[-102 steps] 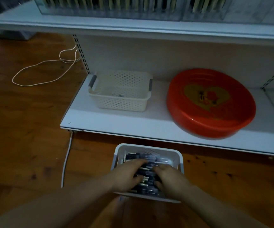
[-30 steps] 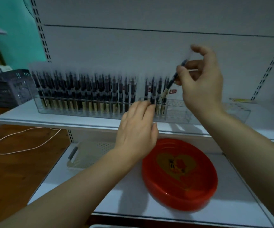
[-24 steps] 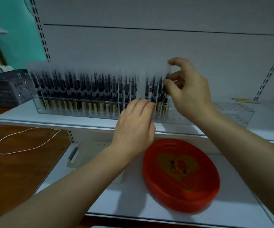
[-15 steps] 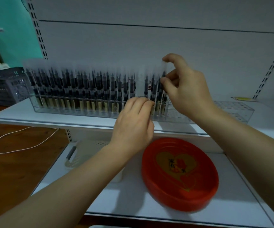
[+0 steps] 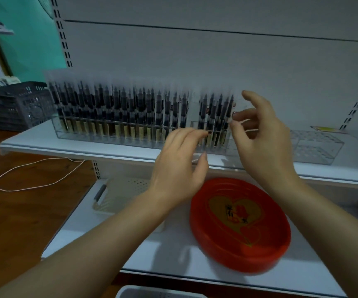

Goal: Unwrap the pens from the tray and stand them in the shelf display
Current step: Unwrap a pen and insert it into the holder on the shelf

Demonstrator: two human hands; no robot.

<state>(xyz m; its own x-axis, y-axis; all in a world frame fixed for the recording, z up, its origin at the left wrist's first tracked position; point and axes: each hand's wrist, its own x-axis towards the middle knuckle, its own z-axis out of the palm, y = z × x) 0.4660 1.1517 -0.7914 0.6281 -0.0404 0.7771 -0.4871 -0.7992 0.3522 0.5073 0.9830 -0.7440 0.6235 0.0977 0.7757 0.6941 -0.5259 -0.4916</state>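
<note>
- Right hand (image 5: 262,134) spread loose, fingers apart, gripping nothing, just right of the last dark upright pens (image 5: 215,117) in the clear acrylic slotted display rack (image 5: 315,147) on the upper white shelf (image 5: 44,145).
- Left hand (image 5: 180,166) flat, fingers straight, at the rack's front below those pens; contact uncertain through blur.
- Half a second earlier, right thumb and forefinger pinched a pen top; now released, pen standing in the rack.
- Red round tray (image 5: 240,224) on the lower shelf.
</note>
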